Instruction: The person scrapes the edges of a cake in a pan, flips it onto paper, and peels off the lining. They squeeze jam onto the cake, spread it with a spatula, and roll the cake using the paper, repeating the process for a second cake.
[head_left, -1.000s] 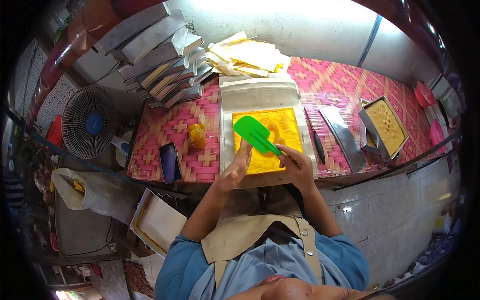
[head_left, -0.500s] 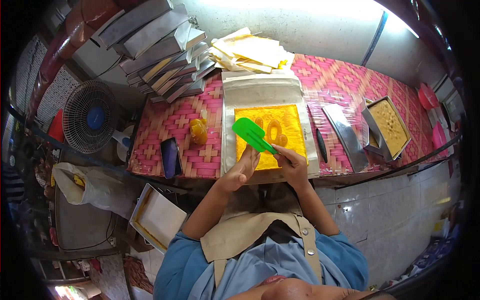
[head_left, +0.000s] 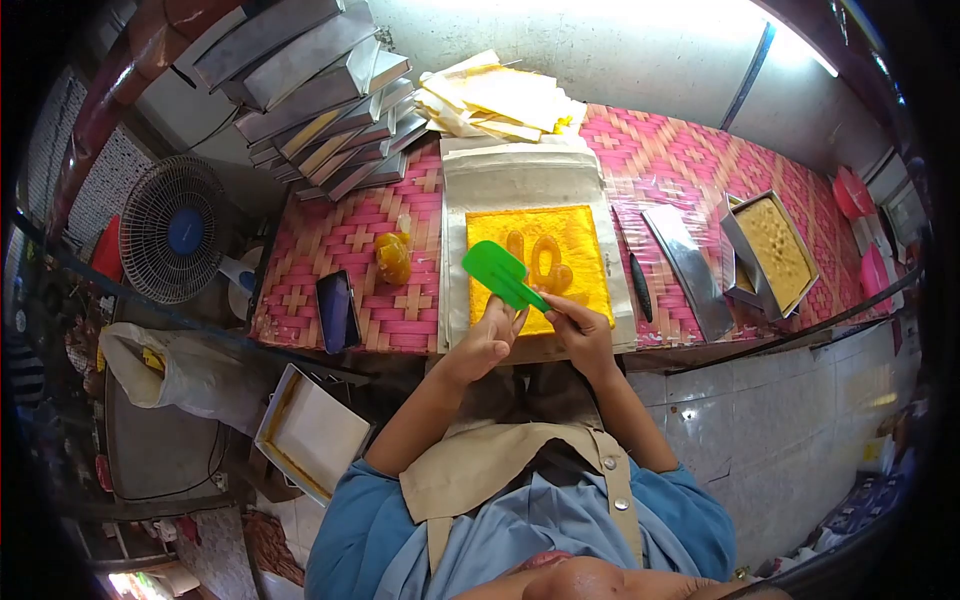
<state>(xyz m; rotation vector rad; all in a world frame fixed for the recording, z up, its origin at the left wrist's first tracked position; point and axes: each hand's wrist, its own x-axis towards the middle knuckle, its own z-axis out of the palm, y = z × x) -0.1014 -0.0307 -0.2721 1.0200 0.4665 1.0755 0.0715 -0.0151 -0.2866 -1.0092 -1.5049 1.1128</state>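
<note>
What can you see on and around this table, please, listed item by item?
spatula: one, green, over the cake slab's near edge
cake slab: one, yellow, on the silver sheet
silver sheet: one, grey, middle of the table
baking tins: a stack, grey metal, far left corner
papers: a pile, pale yellow, behind the sheet
phone: one, dark, near edge on the left
knife: one, dark, right of the sheet
tin of cake: one, grey, right end
fan: one, grey with a blue hub, left of the table
table: one, pink woven cover
left hand: one, at the spatula's handle
right hand: one, gripping the handle
</note>
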